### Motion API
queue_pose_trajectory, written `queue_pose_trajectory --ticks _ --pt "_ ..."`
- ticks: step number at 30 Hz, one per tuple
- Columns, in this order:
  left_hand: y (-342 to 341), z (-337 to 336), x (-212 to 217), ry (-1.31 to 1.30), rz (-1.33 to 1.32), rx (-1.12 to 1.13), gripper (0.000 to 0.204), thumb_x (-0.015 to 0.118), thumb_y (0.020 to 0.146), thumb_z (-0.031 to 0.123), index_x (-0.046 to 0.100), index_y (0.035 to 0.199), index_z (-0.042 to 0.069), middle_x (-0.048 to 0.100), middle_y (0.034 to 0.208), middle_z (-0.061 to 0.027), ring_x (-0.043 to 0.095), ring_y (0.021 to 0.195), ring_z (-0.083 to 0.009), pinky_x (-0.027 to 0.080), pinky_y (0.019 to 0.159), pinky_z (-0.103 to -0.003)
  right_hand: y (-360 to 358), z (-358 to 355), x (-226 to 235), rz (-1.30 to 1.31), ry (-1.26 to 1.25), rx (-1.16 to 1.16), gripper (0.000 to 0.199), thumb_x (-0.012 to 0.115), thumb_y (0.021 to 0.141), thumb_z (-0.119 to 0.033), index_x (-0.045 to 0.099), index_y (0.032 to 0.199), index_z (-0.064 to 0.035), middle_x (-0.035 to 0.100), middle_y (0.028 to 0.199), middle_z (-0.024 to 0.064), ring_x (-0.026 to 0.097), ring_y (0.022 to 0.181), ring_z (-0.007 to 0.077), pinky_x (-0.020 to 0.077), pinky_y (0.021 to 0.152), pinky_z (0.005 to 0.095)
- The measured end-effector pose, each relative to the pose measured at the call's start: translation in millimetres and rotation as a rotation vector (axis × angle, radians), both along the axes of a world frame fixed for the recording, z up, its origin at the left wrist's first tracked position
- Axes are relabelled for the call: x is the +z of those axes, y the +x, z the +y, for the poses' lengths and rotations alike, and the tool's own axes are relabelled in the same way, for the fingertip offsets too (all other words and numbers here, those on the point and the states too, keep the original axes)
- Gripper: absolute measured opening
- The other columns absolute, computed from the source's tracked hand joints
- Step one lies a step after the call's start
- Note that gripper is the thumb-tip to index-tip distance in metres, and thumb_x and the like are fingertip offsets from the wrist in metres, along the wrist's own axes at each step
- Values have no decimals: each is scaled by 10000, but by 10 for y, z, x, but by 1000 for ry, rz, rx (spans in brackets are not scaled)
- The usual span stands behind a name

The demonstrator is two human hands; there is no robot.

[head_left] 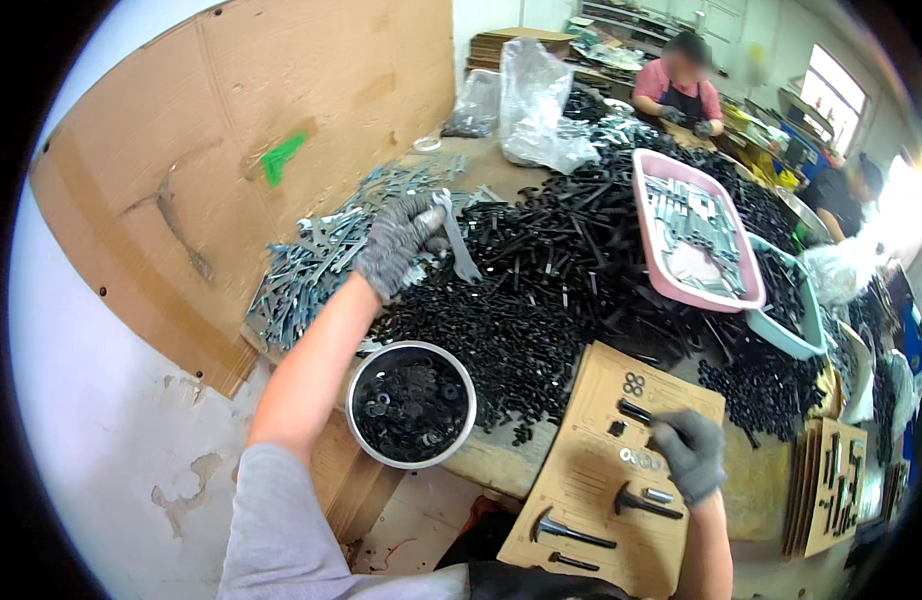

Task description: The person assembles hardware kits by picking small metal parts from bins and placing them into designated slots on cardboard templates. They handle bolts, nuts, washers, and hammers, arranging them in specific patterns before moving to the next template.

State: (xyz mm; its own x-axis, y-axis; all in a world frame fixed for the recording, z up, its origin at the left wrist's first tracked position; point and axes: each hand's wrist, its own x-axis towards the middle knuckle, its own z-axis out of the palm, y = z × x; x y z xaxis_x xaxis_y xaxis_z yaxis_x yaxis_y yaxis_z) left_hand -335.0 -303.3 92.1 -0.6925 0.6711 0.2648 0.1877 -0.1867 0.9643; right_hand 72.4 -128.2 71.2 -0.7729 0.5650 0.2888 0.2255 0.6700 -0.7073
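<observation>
Workshop bench, cardboard wall behind, co-workers at far end. Huge heap of black bolts mid-bench; pile of flat steel wrenches at left. Left hand, gloved, closed round one flat wrench: stiff, light, likely slick; grip mid-shank. Right hand, gloved, pinching black bolt over cardboard card. Steel bowl of washers near. Fingertip contact hidden by glove; small card parts hard to make out

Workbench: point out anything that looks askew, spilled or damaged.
The cardboard sheet propped behind the bench is scuffed, torn in streaks and smeared with green. The black bolts lie in a loose heap spreading to the bench edge, a few stray beside the metal bowl. The wall below shows chipped patches.
</observation>
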Motion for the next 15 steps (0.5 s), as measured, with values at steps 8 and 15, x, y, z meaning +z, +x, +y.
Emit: queue_pose_trajectory --ticks 8,15 --pt "1996 360 -176 85 -208 -101 176 614 907 187 640 998 39 642 903 -20 617 813 -113 543 700 -252 -665 -300 -110 113 -763 311 309 559 938 -265 597 1142 -36 664 829 49 592 658 103 483 576 234" --pt "2740 628 -658 93 -245 -131 234 626 903 223 665 1005 17 644 959 -26 573 850 -104 468 777 -248 -235 -325 -285 133 -468 34 220 615 904 -237 642 934 -21 641 711 60 556 543 98 446 499 249"
